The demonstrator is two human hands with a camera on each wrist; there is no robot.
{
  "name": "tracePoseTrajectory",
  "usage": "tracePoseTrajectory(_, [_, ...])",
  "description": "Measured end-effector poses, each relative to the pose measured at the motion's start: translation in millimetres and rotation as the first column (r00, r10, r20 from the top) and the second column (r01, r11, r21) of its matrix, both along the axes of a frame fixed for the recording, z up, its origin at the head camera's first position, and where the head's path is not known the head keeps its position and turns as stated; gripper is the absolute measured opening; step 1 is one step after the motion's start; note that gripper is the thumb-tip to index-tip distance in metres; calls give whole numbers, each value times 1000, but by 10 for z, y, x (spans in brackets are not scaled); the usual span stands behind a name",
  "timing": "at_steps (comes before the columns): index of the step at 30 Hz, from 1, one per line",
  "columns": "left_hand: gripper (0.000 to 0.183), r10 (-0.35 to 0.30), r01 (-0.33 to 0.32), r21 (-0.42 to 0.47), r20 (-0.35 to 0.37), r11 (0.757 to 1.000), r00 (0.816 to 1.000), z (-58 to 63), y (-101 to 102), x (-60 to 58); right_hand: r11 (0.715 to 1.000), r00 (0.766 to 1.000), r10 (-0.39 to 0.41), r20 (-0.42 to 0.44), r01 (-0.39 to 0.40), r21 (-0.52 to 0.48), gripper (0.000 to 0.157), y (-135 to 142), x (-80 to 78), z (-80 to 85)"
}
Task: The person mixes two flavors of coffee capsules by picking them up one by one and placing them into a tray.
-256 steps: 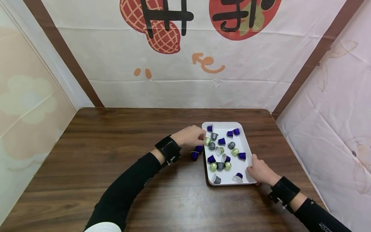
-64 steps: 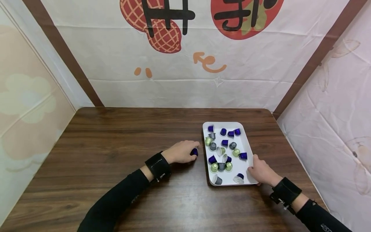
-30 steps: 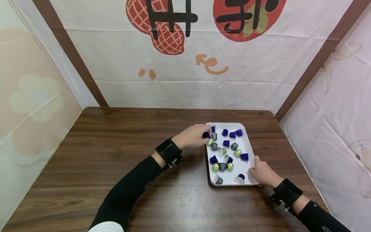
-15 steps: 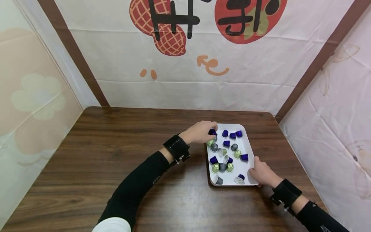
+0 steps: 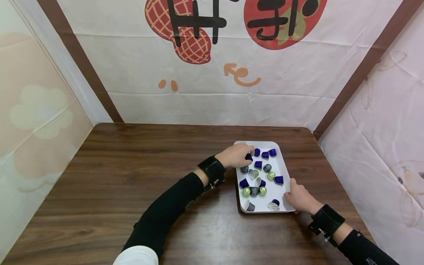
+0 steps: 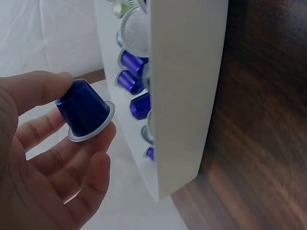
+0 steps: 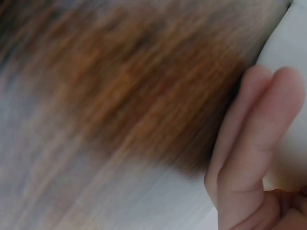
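My left hand (image 5: pixel 236 156) is over the back left part of a white tray (image 5: pixel 269 190). Thumb and fingers pinch a blue coffee capsule (image 6: pixel 85 111), which hangs tilted with its silver rim downward in the left wrist view. Near the tray's front right corner, my right hand (image 5: pixel 300 195) grips the edge, thumb on the rim. The right wrist view shows its fingers (image 7: pixel 256 139) along the tray's outer wall. Inside lie several blue, green and grey capsules, among them a green capsule (image 5: pixel 246 192) and a grey capsule (image 5: pixel 254 191). The left hand hides some at the back left.
The tray stands on the right part of a brown wood table (image 5: pixel 149 154). A white printed curtain (image 5: pixel 198 106) rises behind the table, and another pale curtain (image 5: pixel 374 147) stands close at the right. Both wrists wear black straps.
Two blue capsules lay on the table left of the tray earlier; neither is there now. My left hand picked up the last one and carried it right, over the tray. The right hand stayed.
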State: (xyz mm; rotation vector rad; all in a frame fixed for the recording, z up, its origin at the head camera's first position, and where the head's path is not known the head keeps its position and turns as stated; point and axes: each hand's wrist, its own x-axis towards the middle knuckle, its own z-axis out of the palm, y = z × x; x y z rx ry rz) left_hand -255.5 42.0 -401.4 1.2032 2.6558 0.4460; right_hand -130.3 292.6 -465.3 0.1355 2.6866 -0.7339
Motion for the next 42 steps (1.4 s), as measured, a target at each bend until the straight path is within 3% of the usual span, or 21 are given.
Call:
tracePoseTrajectory(9, [30,10,-9,-54,11,999,1000,-174,107,-10,1000,1000,-7,21,7,-3,51,-15,30,-6])
tracePoseTrajectory(21, [26,46,-45,-14,33,999,998,-173,-20,-43,1000,1000,20,11,-20,6,50,6,-45,2])
tracePoseTrajectory(27, [18,62,-63,31,34,998,998,-143,-302,-8,1000,1000,18,19,-19,11,50,-1,-46,-30])
tracePoseTrajectory(32, [14,113,-113,-15,-7,994,994,-82,-660,61,1000,1000,26,16,-25,-9,50,-36,-56,-42])
tracePoseTrajectory(37, [25,170,-170,-84,-3,982,985,8,-1050,219,998,1000,29,-7,-30,-52,47,-17,-32,-21])
tracePoseTrajectory(42, [35,223,-221,-113,6,969,975,13,-1465,377,998,999,48,9,-47,-36,48,46,-15,47])
